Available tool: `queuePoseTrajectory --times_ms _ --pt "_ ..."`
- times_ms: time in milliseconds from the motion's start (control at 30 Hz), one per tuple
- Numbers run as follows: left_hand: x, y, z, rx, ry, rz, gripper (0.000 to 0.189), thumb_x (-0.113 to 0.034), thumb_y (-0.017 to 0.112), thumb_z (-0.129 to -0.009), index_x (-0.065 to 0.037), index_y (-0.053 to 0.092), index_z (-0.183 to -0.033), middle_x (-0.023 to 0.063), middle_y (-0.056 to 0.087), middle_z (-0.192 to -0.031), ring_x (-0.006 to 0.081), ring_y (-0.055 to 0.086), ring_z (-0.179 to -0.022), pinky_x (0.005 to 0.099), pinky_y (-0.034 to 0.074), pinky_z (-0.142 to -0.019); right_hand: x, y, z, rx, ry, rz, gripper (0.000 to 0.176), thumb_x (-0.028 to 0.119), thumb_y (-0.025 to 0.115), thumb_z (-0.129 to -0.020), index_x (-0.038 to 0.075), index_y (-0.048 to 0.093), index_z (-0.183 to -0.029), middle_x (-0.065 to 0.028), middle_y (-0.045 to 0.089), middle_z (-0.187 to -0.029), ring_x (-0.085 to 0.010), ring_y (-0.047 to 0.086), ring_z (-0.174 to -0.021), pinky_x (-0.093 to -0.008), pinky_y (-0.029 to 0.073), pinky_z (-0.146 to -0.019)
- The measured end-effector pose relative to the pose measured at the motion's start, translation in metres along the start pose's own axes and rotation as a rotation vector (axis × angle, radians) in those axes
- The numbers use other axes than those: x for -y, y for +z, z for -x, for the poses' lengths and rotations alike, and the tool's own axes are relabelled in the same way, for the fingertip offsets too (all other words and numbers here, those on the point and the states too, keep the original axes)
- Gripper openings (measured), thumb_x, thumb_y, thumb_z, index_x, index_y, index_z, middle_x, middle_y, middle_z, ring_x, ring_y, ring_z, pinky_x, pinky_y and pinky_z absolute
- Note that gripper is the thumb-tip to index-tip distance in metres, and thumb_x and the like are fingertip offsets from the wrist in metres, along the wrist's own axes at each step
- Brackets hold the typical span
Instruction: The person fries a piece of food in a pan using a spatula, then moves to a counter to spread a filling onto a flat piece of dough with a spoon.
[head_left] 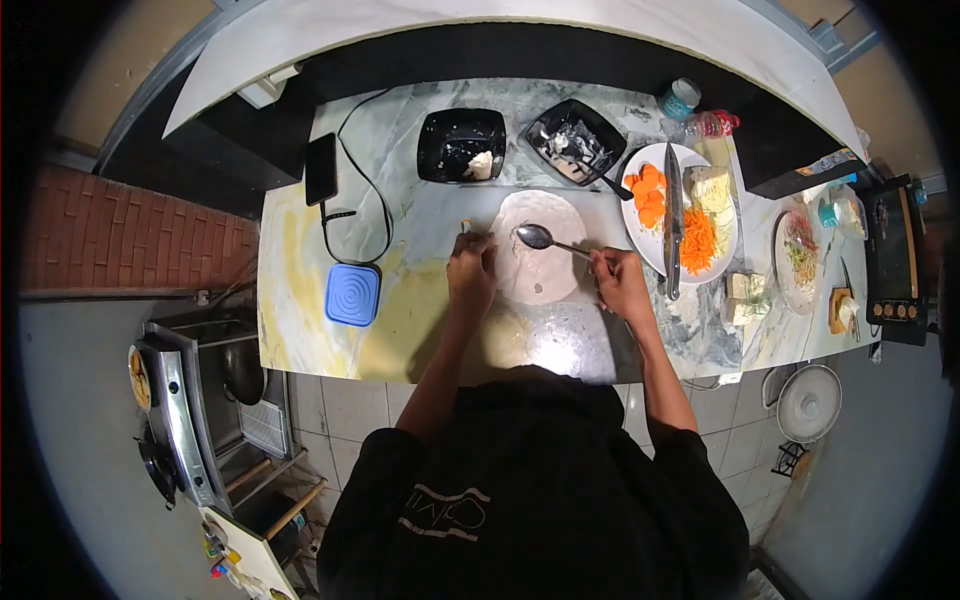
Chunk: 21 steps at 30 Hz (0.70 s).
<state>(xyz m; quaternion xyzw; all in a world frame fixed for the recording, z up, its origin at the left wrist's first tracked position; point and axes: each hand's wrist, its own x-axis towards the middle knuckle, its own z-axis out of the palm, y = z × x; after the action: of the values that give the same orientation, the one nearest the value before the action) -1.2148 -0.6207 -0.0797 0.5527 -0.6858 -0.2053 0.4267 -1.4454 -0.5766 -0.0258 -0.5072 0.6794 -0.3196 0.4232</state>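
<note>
Spoon (pixel 537 237) is gripped in closed right hand (pixel 620 280), bowl over round wrapper (pixel 545 270) at counter (pixel 420 300) ctr; left edge is pinned by curled left hand (pixel 470 265). Wrapper may be torn by hard scraping.

spoon (pixel 536 237) handle hidden inside right hand (pixel 620 283), black tray (pixel 598 126) contents — indistinct

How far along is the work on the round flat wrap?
Done, it seems: orange carrot slices and shreds lie cut on the white round plate, and the pale round flat wrap is spread on the marble counter. In hand: the right hand holds a metal spoon over the wrap; the left hand rests at its edge. Left: no vegetables lie on the wrap yet.
</note>
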Motion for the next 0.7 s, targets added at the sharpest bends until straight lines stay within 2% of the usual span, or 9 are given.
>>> queuePoseTrajectory --times_ms 167,267,367,567,633,700 --pt "0.008 0.005 0.003 -0.046 0.048 0.035 0.021 0.004 0.067 -0.075 -0.002 0.066 -0.096 0.0193 0.062 -0.091 0.0374 0.062 -0.079 0.0406 0.049 -0.07 -0.002 -0.007 -0.001 -0.005 0.009 -0.01 0.032 0.018 0.055 -0.094 -0.005 0.059 -0.072 -0.006 0.049 -0.043 -0.0132 0.048 -0.032 -0.0299 0.036 -0.034" --pt "0.01 0.006 0.002 -0.04 0.035 0.036 0.023 0.004 0.068 -0.074 -0.002 0.064 -0.096 0.0186 0.062 -0.09 0.0368 0.062 -0.078 0.0405 0.05 -0.069 -0.002 -0.01 0.004 -0.007 0.067 -0.101 0.034 0.02 0.053 -0.095 -0.004 0.057 -0.071 -0.0027 0.045 -0.043 -0.0109 0.044 -0.031 -0.0278 0.032 -0.032" --pt "0.013 0.007 0.001 -0.076 0.097 0.009 0.016 0.003 0.066 -0.076 -0.002 0.064 -0.091 0.0179 0.061 -0.091 0.037 0.062 -0.074 0.0422 0.051 -0.063 -0.004 -0.016 0.009 0.026 0.098 -0.321 0.035 0.023 0.052 -0.097 -0.002 0.053 -0.072 0.0004 0.041 -0.044 -0.0082 0.037 -0.031 -0.0255 0.026 -0.031" --pt "0.011 0.006 0.001 -0.05 0.104 -0.011 0.017 0.003 0.066 -0.076 -0.003 0.064 -0.092 0.0181 0.062 -0.09 0.0369 0.063 -0.075 0.042 0.051 -0.063 0.008 -0.006 0.014 0.045 0.075 -0.331 0.033 0.021 0.052 -0.096 -0.003 0.053 -0.073 -0.0003 0.042 -0.044 -0.0091 0.038 -0.031 -0.0258 0.026 -0.031" --pt "0.008 0.005 0.002 -0.052 0.06 0.014 0.023 0.004 0.067 -0.075 -0.003 0.065 -0.097 0.0184 0.063 -0.09 0.036 0.062 -0.081 0.0401 0.05 -0.07 0.006 -0.004 0.012 0.023 0.109 -0.361 0.033 0.02 0.052 -0.096 -0.003 0.053 -0.073 -0.0008 0.042 -0.045 -0.0094 0.038 -0.031 -0.0261 0.027 -0.03" --pt "0.009 0.005 0.002 -0.03 0.027 0.011 0.024 0.003 0.067 -0.074 -0.002 0.066 -0.097 0.0185 0.063 -0.091 0.0362 0.062 -0.082 0.0399 0.05 -0.071 0.0 -0.005 0.01 0.008 0.142 -0.389 0.033 0.02 0.052 -0.096 -0.004 0.053 -0.073 -0.0013 0.043 -0.046 -0.0096 0.039 -0.031 -0.0264 0.028 -0.03"
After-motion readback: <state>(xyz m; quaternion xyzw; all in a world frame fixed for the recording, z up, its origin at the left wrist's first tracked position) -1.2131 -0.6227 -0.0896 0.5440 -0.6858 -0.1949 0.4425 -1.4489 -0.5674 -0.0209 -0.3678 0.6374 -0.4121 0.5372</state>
